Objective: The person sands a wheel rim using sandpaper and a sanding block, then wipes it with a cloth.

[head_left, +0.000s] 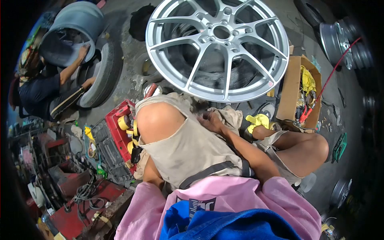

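My right hand (212, 121) rests by the inner side of my raised left knee, over the beige trousers (200, 156). Its fingers look curled, and dark smudges make it hard to see what they hold. In front of it lies a large silver alloy wheel rim (228, 60), face up with a tyre beneath. My left forearm (153, 173) passes down under my left thigh, so the left hand is hidden. Yellow cloth (258, 122) sits by my right ankle.
Left of my knee lies a red toolbox (118, 118) with tape rolls. A cardboard box (290, 92) holds tools and a red hose (336, 68). Another person (42, 92) handles a wheel barrel (74, 30) beside a tyre (106, 76). More rims (332, 42) stand at right.
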`<state>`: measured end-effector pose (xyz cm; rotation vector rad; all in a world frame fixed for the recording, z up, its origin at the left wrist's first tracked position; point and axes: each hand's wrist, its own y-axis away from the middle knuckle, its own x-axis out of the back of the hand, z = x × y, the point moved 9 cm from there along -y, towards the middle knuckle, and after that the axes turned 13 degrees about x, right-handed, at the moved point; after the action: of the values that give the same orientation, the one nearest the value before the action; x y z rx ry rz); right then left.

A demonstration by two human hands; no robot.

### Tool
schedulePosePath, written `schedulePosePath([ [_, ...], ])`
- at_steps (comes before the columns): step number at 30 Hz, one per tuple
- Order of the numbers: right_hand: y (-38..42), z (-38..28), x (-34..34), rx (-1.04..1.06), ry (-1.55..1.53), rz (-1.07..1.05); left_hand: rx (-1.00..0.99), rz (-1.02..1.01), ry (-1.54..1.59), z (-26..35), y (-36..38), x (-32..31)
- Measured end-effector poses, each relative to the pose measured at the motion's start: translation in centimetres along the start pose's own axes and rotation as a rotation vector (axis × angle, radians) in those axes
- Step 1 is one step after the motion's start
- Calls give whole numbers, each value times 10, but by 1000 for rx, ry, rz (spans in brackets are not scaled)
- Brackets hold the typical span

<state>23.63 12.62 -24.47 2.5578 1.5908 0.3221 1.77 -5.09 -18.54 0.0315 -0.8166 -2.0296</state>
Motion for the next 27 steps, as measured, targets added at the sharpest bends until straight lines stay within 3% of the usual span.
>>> schedulePosePath([
  [2,0,5,3,-37,9,-18,12,4,5,-3,-3,6],
  [3,-5,24,-1,50,-113,21,15,8,10,-3,-4,8],
  [6,-11,19,3,107,-56,24,31,7,19,-4,-4,10],
  [10,-7,6,5,11,-151,-18,46,3,32,-6,2,10],
  [15,-8,1,6,239,195,-77,56,5,58,-8,10,10],
  [19,3,-7,26,44,242,-140,55,4,79,-8,14,13],
  [20,-3,37,26,67,376,-180,58,0,88,-7,15,12],
  [23,5,35,48,-83,495,-151,57,-4,98,-9,15,13],
  [25,10,54,56,-45,459,-122,56,-15,109,-8,13,10],
  [27,18,76,67,-113,689,-134,50,-24,117,-7,11,9],
])
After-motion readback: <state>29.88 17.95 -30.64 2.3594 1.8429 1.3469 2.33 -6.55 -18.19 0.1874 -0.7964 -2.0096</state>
